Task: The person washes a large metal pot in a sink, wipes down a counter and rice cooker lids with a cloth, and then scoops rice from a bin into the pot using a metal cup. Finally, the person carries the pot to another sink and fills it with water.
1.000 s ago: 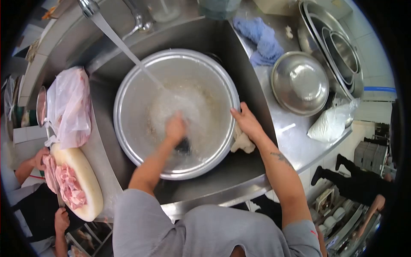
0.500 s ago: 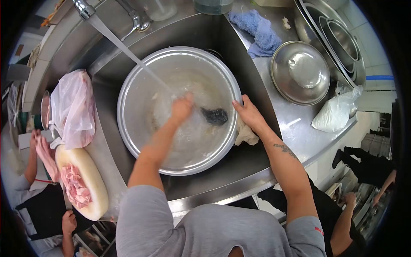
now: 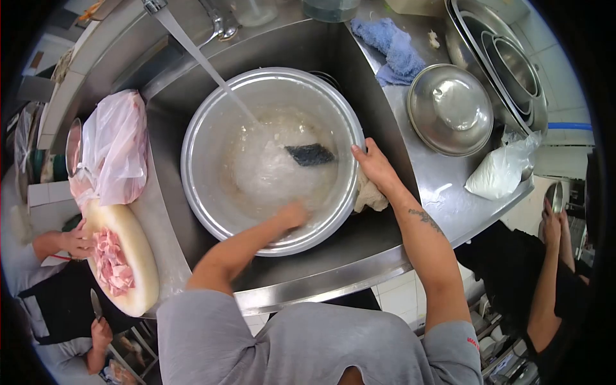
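A large metal basin [image 3: 194, 192] sits in the sink and holds cloudy water [image 3: 269, 170]. A stream from the faucet [image 3: 154, 5] falls into it. My left hand [image 3: 292, 216] is inside the basin near its front wall; motion smears its fingers, and whether it holds anything is not visible. My right hand [image 3: 375, 165] grips the basin's right rim, thumb at the edge and fingers mostly hidden. Just below that hand, a beige cloth [image 3: 370, 194] lies against the basin's outside. A dark, rough-looking pad [image 3: 310, 154] lies in the water, apart from both hands.
Right counter: blue towel [image 3: 389, 45], round steel lid [image 3: 450, 109], bag of white stuff [image 3: 504, 168], stacked bowls [image 3: 513, 64]. Left: bagged meat [image 3: 115, 151] and a cutting board [image 3: 142, 269] with cut meat, where another person holds a knife [image 3: 96, 304]. Someone else stands at right.
My left hand has moved from the basin's middle toward its front wall. The dark pad has drifted slightly left and up. My right hand keeps its hold on the rim.
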`<state>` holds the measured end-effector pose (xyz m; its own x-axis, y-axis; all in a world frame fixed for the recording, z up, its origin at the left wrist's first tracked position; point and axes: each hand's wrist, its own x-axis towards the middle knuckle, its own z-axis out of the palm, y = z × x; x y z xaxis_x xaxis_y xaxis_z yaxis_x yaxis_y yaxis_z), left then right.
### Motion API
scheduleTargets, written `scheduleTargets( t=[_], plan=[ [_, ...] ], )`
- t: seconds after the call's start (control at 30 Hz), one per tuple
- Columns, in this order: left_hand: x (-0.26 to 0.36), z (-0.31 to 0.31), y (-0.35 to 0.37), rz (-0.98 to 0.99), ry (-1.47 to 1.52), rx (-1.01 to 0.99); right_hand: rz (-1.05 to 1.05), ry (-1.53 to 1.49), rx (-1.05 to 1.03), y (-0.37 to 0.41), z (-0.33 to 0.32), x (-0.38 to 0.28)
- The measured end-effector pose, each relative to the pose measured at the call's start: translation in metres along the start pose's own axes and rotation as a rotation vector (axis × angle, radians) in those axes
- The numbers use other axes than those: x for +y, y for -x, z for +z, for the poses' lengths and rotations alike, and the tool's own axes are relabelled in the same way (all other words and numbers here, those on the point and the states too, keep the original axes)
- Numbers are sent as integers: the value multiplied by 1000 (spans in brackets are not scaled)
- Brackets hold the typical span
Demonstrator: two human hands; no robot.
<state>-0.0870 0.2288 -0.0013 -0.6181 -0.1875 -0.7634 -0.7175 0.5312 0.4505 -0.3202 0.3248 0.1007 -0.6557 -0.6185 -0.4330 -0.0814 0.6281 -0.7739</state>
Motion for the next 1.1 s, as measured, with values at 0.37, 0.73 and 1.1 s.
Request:
scheduleTargets(
  t=[0.37,0.73,1.1],
  plan=[
    [-153,-160,63,-171,-1249,-99,37,-87,-46,2,-6,-8],
    [110,-16,-15,244,681,290,49,-106,16,8,-6,-15],
    [111,-114,-113,134,1196,532,32,-170,-65,11,-9,-21]
  ],
)
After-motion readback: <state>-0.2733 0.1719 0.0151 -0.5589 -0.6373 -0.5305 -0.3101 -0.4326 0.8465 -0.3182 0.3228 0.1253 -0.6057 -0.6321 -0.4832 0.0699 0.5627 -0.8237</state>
